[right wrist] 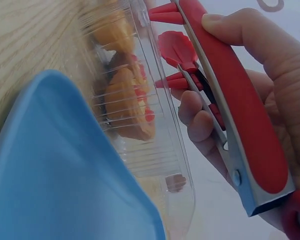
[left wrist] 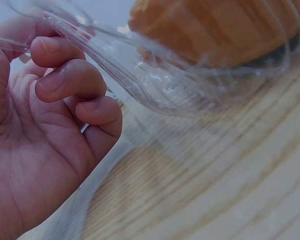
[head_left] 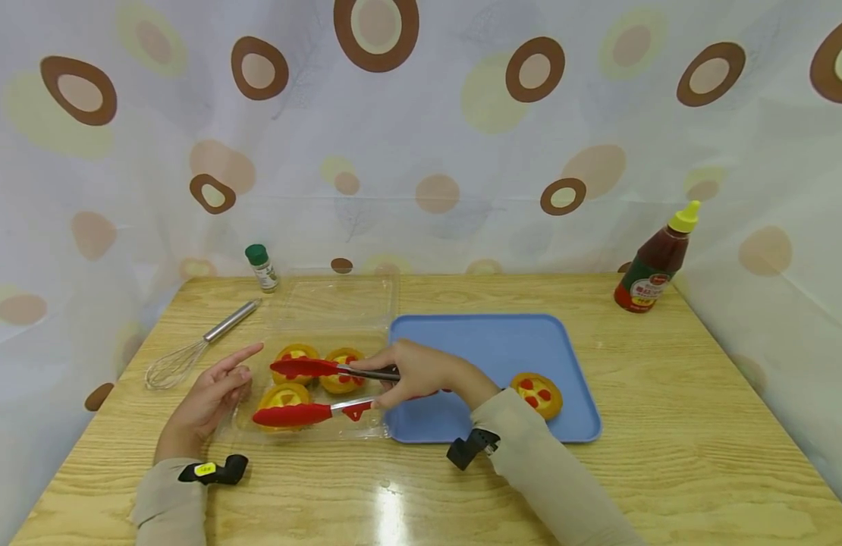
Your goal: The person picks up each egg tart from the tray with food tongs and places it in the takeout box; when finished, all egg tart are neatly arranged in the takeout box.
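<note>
My right hand (head_left: 424,371) grips red-and-silver tongs (right wrist: 235,105), thumb on one arm and fingers curled round the other. The tongs' red tips spread apart over a clear plastic container (head_left: 373,426) with its lid hinged back. Inside it sit three tarts with yellow filling: a back-left tart (head_left: 294,355), a back-right tart (head_left: 340,383) and a front tart (head_left: 284,396), partly covered by the tongs. At the container's left side, my left hand (head_left: 205,402) holds the rim with curled fingers, the index pointing out in the head view.
A blue tray (head_left: 489,341) adjoins the container on the right, with another tart (head_left: 537,396) on it, partly behind my right sleeve. A whisk (head_left: 196,349) lies at the left. Behind stand a green-capped shaker (head_left: 262,268) and, far right, a red sauce bottle (head_left: 656,262).
</note>
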### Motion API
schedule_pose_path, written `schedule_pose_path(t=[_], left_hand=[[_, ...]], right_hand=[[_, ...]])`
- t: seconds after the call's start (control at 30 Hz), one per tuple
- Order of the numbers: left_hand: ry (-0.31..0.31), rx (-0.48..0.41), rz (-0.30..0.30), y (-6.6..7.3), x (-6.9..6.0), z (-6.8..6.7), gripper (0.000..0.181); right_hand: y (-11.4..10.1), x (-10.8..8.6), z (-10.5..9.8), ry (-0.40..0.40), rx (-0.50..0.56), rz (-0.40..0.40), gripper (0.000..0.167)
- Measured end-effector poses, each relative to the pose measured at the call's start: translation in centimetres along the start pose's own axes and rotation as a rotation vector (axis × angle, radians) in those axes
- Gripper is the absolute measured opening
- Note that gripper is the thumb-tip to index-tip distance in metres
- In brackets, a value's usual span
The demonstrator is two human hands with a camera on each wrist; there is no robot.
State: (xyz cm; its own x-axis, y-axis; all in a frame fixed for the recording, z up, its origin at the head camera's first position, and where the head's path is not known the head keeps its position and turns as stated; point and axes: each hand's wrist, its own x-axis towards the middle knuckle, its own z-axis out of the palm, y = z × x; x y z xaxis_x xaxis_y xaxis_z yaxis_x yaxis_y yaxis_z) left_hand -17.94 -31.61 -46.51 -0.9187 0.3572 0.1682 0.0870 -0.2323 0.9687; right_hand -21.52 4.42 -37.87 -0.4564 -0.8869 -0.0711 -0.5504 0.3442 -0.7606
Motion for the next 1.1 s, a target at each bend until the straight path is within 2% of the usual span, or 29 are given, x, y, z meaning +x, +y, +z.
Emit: schedule_pose_path(t=[0.23,0.53,0.77,1.1], left_hand=[[-0.047,-0.052,0.021,0.1,0.0,-0.1,0.051],[-0.038,-0.063,0.019,0.2,0.0,0.0,0.05],[-0.044,-0.058,0.019,0.4,0.1,0.2,0.051],[-0.06,-0.073,0.024,0.3,0.0,0.2,0.053]], right_hand=[[0.3,-1.3,-0.1,0.043,0.012,-0.038,0.061],[0.5,-3.4,-0.6,0.103,-0.006,-0.089,0.061],[0.5,-5.4,-1.0,0.144,0.016,-0.089,0.062],[1.1,-7.9,-1.5,0.178,-0.038,-0.11,0.062]])
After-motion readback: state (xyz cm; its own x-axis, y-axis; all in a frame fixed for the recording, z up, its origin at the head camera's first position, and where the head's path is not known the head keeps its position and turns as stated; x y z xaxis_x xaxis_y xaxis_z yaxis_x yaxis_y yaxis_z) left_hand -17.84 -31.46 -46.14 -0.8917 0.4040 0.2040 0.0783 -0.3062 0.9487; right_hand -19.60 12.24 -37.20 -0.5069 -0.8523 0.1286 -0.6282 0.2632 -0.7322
